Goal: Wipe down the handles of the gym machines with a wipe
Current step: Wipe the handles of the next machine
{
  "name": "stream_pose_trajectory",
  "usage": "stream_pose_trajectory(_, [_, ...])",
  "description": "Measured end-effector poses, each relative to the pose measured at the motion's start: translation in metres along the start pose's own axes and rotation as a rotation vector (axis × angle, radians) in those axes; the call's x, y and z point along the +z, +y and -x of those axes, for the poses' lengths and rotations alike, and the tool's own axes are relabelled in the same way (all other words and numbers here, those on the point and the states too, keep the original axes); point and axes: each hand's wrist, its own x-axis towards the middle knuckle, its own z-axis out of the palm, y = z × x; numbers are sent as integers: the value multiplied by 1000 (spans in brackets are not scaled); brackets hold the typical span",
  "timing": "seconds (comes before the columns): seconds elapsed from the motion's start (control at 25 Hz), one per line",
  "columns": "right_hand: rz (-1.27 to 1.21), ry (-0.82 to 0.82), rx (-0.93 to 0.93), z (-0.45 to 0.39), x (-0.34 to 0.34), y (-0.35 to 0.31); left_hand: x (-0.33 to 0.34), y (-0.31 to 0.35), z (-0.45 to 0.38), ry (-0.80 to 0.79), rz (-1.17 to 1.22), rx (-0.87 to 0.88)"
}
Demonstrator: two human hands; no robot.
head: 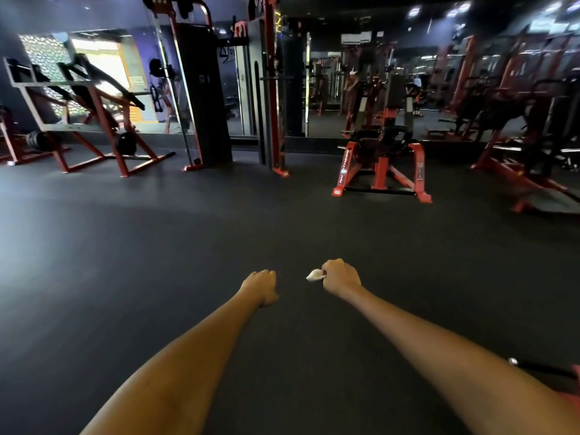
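1. Head view, hidden parts: most of the wipe [315, 275] is buried in the right hand [340, 277]; only a small white crumpled tip pokes out on the side facing the left hand [262, 285]. The fingers of both hands curl away from the camera, so their tips cannot be seen.
2. The right hand is clenched round the wipe, held out above the dark floor [157, 262], touching no machine.
3. The left hand is curled into a loose fist and holds nothing that can be seen; it hangs just beside the right, the two apart.
4. Cut off: a red-and-black object [561, 376] at the floor's near right corner is clipped by the picture's edge and cannot be identified. The machine at the far right [527, 142] is partly clipped too.
5. The far side is dim and blurred; mirrors [361, 89] along the wall repeat the equipment, so real and reflected frames are hard to separate.
6. Counted: two hands, one wipe. Along the floor's far edge stand one red plate-loaded machine [381, 164], one tall cable tower [273, 89], and red angled frames at far left [94, 133]; no handles can be clearly picked out.
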Motion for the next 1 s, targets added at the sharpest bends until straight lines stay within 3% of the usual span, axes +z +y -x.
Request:
stream_pose_trajectory(0.72, [14,25,170,-536,-58,160,-155,46,-574,-19,35,191])
stream_pose_trajectory(1.0, [80,93,265,-702,-110,272,-224,130,-799,-18,-40,347])
